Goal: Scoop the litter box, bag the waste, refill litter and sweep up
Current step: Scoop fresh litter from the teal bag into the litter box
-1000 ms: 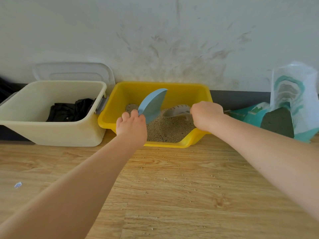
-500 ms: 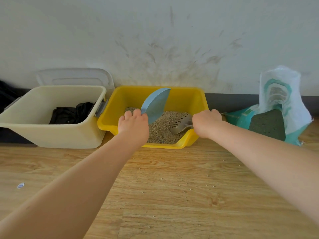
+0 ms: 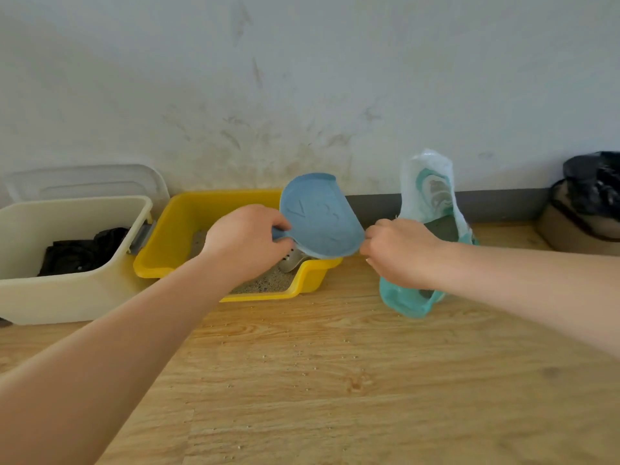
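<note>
While the left hand (image 3: 246,241) is clamped round the short handle of a blue dustpan (image 3: 320,216), it holds the pan tilted up on edge over the right end of the yellow litter box (image 3: 188,236). Under the pan a grey slotted scoop (image 3: 295,258) rests in the litter (image 3: 268,281), its bowl partly hidden. The right hand (image 3: 399,251) is curled closed just beside the pan's right rim; whether it pinches the rim or something else cannot be told. Behind and below that hand a white and teal litter bag (image 3: 431,196) stands against the wall, its lower end folded forward on the floor (image 3: 369,380). The litter box sits on the wooden floor against the wall, with loose grains scattered on the boards in front of it. Just left of it is a cream storage bin (image 3: 67,297) holding a black cloth (image 3: 80,253), with a clear lid (image 3: 90,182) propped behind it against the wall. Far right, near the wall, stands a brown container lined with a black bag (image 3: 593,186). Dark scuff marks streak the white wall (image 3: 302,78) above the box.
</note>
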